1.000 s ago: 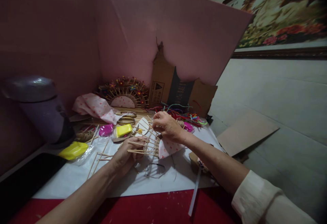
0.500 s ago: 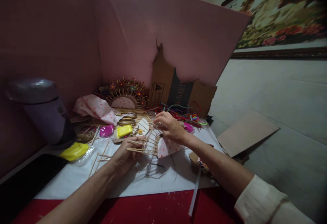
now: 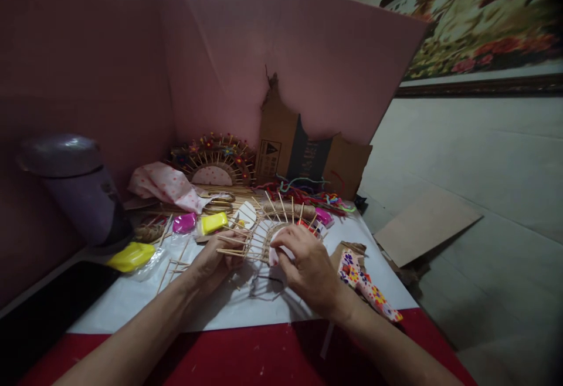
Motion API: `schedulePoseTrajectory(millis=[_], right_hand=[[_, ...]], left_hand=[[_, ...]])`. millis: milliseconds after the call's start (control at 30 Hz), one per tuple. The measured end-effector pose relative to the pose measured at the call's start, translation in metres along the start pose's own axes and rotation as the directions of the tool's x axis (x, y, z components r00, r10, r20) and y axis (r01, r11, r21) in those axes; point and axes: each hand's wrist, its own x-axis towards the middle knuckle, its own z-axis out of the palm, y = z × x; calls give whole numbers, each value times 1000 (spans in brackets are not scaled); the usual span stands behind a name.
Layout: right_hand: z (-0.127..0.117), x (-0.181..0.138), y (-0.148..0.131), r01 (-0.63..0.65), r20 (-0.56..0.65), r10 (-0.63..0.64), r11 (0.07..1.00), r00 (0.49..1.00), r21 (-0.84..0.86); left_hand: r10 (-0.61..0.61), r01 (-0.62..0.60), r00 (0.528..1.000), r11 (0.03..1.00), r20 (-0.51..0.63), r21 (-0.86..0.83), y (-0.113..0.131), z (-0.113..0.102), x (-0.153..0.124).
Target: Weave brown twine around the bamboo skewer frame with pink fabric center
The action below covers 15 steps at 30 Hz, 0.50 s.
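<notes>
My left hand [image 3: 220, 257] is closed around the left sticks of a half-round craft piece [image 3: 259, 245], made of thin wooden sticks fanning out with twine woven between them. My right hand [image 3: 308, 268] bends over its inner edge, fingers and thumb closed on the polka-dot fabric centre [image 3: 273, 255], most of which it hides. Bare stick ends [image 3: 281, 205] stick out above the right hand. Below the piece, a thin dark cord [image 3: 266, 289] lies looped on the white sheet [image 3: 211, 312].
Behind stands a finished-looking half-round stick piece [image 3: 213, 166] beside torn cardboard [image 3: 281, 134]. Colourful pipe cleaners [image 3: 325, 198], yellow clay [image 3: 214, 222], magenta clay [image 3: 183, 222] and dotted cloth [image 3: 162, 183] lie around. A purple bottle [image 3: 83, 192] stands left; a flowery-patterned object [image 3: 369, 286] lies right.
My right hand has come down and toward me, from the upper stick ends to the fabric centre. The sticks at the top are now uncovered. My left hand keeps its hold.
</notes>
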Motion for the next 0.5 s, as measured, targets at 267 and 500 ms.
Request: schedulePoseTrajectory(millis=[267,500], right_hand=[[9,21,-1,18,-1,-19,995,1000,-97],[23,21,3,15,-22,-17,996,1000,-92]], left_hand=[[21,-20,999,1000,46,-17,-1,-1,0],[11,-10,999,999,32,-43,-4,-5,2]])
